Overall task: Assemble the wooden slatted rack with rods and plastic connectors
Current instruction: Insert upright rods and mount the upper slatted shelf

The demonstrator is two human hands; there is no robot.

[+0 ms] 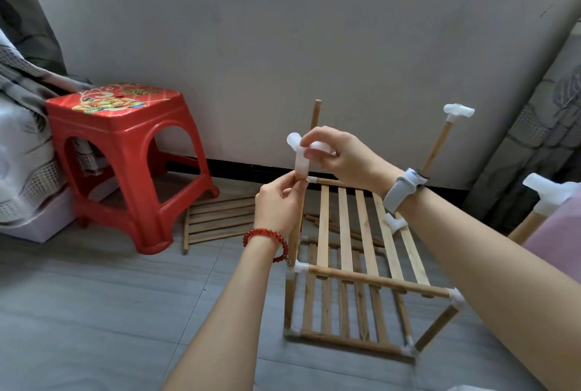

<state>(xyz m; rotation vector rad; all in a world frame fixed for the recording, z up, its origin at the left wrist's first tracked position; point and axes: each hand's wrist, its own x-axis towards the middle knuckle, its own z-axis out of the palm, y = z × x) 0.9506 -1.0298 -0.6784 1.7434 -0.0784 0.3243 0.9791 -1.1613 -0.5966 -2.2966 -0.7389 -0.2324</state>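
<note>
A two-tier wooden slatted rack stands on the floor with white plastic corner joints. Its near left upright rod rises between my hands. My left hand grips the top of that rod. My right hand pinches a white plastic connector that sits over the rod's tip. A bare rod stands at the far left corner. The far right rod carries a connector, and another capped rod stands at the near right.
A red plastic stool stands to the left. A spare slatted panel and loose rods lie on the grey floor behind the rack. One loose connector rests on the top slats. The wall is close behind.
</note>
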